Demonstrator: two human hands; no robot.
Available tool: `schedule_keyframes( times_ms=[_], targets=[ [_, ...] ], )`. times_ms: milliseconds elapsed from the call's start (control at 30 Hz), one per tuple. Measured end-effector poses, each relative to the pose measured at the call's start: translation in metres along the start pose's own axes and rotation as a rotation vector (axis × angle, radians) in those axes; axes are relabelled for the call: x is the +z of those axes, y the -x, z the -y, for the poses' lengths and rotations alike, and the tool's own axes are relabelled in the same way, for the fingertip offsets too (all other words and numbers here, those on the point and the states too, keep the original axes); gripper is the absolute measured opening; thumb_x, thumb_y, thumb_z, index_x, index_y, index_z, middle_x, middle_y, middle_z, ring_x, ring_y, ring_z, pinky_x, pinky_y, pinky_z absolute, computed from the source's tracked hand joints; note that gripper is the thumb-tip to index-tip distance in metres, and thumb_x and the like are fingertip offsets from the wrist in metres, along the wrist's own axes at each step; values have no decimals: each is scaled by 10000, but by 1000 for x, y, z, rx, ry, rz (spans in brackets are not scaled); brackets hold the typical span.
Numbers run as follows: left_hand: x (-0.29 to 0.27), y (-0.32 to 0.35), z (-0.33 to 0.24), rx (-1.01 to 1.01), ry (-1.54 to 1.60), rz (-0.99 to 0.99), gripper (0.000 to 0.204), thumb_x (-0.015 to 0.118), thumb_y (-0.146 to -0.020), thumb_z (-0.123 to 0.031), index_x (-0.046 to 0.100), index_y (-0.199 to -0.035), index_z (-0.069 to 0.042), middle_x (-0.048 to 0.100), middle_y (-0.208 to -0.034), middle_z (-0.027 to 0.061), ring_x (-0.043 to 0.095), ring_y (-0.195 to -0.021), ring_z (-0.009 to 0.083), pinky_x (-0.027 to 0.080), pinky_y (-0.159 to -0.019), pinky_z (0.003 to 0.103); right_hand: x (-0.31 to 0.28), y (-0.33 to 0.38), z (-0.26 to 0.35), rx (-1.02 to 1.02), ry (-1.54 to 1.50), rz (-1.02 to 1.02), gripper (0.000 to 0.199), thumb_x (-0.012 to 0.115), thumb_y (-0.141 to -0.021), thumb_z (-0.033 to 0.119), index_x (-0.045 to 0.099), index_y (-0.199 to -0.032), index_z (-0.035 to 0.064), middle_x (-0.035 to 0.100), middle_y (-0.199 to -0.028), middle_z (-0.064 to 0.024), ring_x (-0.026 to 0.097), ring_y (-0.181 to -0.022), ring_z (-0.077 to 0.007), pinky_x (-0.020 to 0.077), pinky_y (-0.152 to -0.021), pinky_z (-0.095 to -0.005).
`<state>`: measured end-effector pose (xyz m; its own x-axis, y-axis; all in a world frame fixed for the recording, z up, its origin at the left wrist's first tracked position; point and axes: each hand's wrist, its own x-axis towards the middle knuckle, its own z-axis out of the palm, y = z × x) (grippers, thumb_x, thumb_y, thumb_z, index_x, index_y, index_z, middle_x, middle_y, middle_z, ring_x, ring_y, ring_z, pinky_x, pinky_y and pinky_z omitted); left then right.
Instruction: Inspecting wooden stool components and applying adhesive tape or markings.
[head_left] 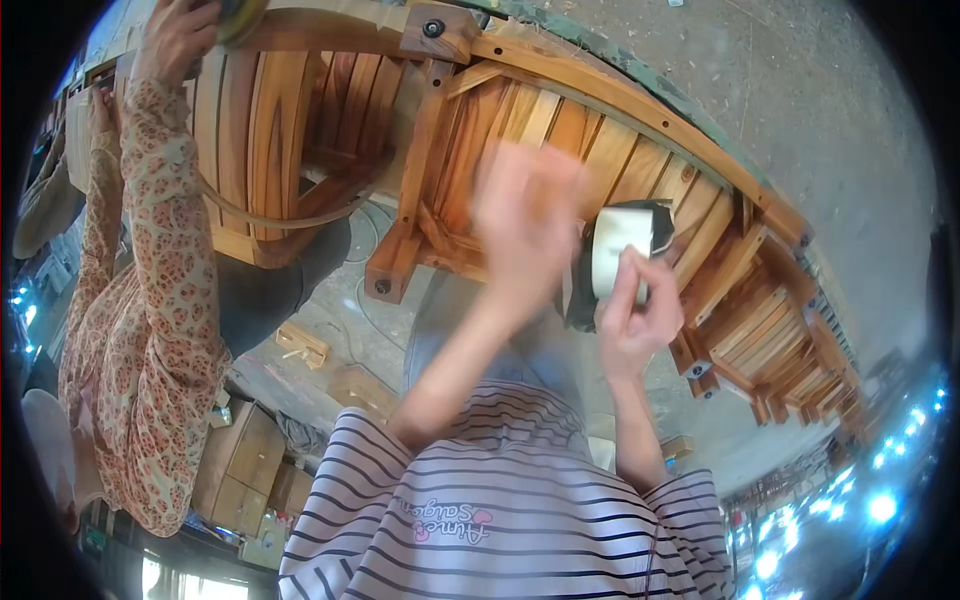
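Note:
My left hand (530, 220) is smeared by motion above the slats of a wooden chair or bench piece (562, 128); its fingers cannot be made out, nor whether they hold anything. My right hand (645, 312) is closed in a pinch, its fingertips in front of a white, curved, smooth-sided piece (618, 232) that looks like a container. What sits between the fingertips is hidden. A black bag-like thing (580, 292) lies around and behind the white piece, next to the slats.
At left a co-worker in a patterned sleeve (160, 220) holds a round yellowish tool (240, 18) against another slatted wooden piece (235, 130). More slatted furniture (770, 330) runs off to the right. Cardboard boxes (240, 465) and a cable (365, 310) lie on the concrete floor.

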<state>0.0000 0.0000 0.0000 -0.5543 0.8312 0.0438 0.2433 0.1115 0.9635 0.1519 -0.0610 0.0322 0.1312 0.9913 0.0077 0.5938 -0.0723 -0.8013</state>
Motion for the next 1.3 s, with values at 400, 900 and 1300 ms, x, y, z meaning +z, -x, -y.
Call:
schedule_keyframes(
  times_ms=[400,900,1300],
  targets=[
    [32,13,53,-737,486,-347,291,707,-905,-133,646,-1160,-5,685,-1052,46,605,-891,85,457,-787,221,-45,18,-20,137,-6,80,75,634,-887,-57,659,-956,-46,678,-835,-112,629,-720,-152,496,-678,-256],
    [73,-40,96,-753,583,-613,431,758,-853,-127,329,-842,-169,668,-835,31,597,-679,78,348,-481,212,-19,11,-34,81,-75,84,84,659,-870,-58,669,-950,-35,671,-799,-103,622,-676,-140,472,-619,-248],
    [63,-32,112,-753,543,-460,431,792,-831,-174,369,-750,-164,583,-625,9,485,-481,54,257,-376,207,-46,30,-30,105,-141,2,45,669,-868,-33,675,-913,-31,694,-815,-115,658,-721,-155,494,-670,-246]
  ],
)
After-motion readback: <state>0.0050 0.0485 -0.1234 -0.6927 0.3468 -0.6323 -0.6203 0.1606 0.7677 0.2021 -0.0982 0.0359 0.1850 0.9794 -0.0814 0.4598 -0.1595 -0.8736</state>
